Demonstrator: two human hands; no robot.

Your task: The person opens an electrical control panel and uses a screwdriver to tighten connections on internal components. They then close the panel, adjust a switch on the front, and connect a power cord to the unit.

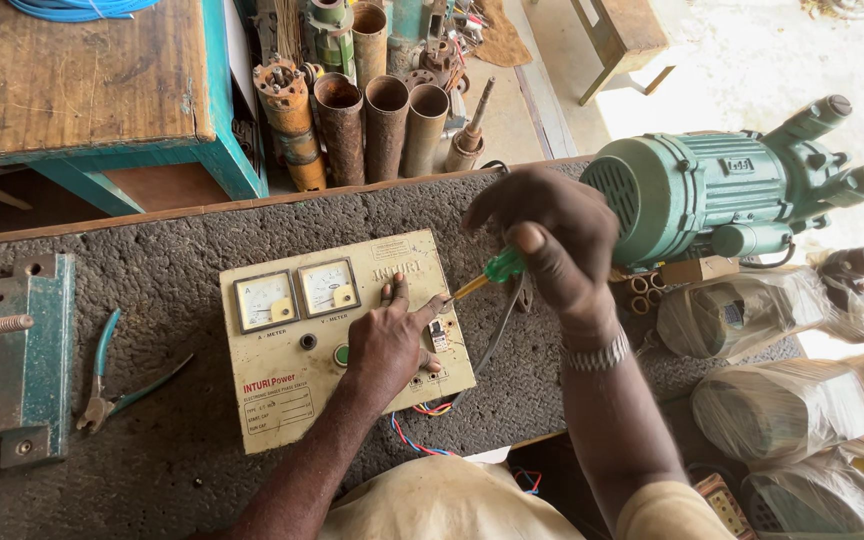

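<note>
Head view looks down on the left hand, pressed flat on the cream control box with fingers spread, a wide grip that pins rather than clasps. Just right of it, the right hand is closed around the green handle of a screwdriver, its yellow shank angled down toward the box's right edge beside the left fingertips. The box lies on the bench, near its front edge, with red and blue wires trailing out below the left wrist.

By its look the box is a stiff sheet-metal case, moderately heavy and smooth-faced, so it may slide on the rough mat unless held down; the two glass meters, left of the pinning hand, seem fragile, so the plain sides and corners look the safer hold. The screwdriver is light and rigid.

Left of the hands there is open mat as far as the pliers and a green vise. Right of the screwdriver hand, a green motor and wrapped bundles crowd close. Beyond, rusty pipes stand past the bench's far edge.
</note>
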